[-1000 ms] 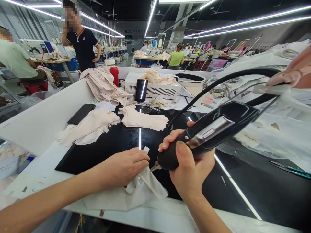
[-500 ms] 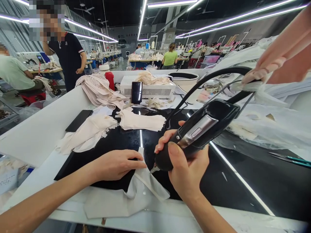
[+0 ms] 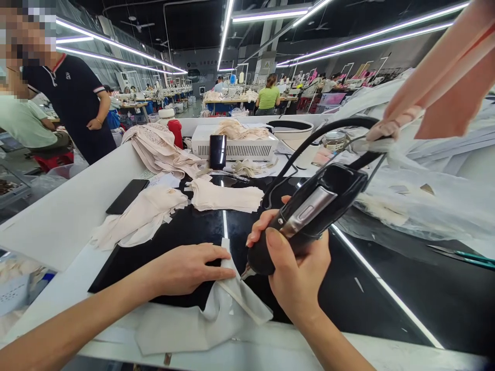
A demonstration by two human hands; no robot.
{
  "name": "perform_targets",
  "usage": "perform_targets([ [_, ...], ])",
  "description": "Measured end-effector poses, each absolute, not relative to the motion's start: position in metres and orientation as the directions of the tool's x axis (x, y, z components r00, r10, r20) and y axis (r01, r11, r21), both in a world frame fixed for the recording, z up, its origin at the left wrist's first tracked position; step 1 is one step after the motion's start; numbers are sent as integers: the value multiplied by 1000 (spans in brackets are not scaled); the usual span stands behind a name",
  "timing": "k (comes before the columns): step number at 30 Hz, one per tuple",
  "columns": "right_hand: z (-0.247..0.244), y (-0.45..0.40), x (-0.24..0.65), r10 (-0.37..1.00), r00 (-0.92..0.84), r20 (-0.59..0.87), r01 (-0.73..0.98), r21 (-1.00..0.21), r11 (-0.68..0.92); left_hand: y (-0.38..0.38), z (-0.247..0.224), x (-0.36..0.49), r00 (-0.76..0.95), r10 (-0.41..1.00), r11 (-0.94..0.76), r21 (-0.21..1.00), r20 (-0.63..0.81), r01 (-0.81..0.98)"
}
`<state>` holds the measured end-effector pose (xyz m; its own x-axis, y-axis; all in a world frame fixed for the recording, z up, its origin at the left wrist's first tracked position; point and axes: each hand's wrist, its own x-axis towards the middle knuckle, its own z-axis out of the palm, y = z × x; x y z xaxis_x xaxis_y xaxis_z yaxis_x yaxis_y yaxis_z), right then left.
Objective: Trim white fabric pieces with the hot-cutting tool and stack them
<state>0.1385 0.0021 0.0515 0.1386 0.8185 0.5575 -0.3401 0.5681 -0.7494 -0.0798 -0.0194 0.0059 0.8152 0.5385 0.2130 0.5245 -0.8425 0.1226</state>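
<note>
My right hand (image 3: 299, 263) is wrapped round a black corded handheld tool (image 3: 305, 216) with a metal lever on its side. Its narrow metal tip (image 3: 247, 273) points down and left, at the edge of a pale fabric piece (image 3: 204, 322); whether it touches is unclear. My left hand (image 3: 193, 265) lies over the narrow upper part of this fabric, index finger and thumb stretched out and apart on it. The fabric's lower part spreads in folds over the table's front edge. The tool's cable loops up behind it.
Stacked pale fabric pieces (image 3: 228, 197) lie behind my hands, with a dark phone (image 3: 127, 197) to the left. A white vented box (image 3: 247, 149) stands at the back. Teal-handled scissors (image 3: 469, 257) lie right. Pinkish material (image 3: 436, 87) hangs at the cable. A person (image 3: 73, 98) stands left.
The tool and its cable have swung slightly left and its tip sits a little lower. My left hand has barely shifted. The standing person appears farther left and leans over.
</note>
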Motion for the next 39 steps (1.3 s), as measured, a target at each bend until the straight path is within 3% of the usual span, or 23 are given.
perform_targets([
  [39, 49, 34, 121, 775, 217, 594, -307, -712, 632, -21, 4, -74, 796, 570, -822, 157, 203, 548],
])
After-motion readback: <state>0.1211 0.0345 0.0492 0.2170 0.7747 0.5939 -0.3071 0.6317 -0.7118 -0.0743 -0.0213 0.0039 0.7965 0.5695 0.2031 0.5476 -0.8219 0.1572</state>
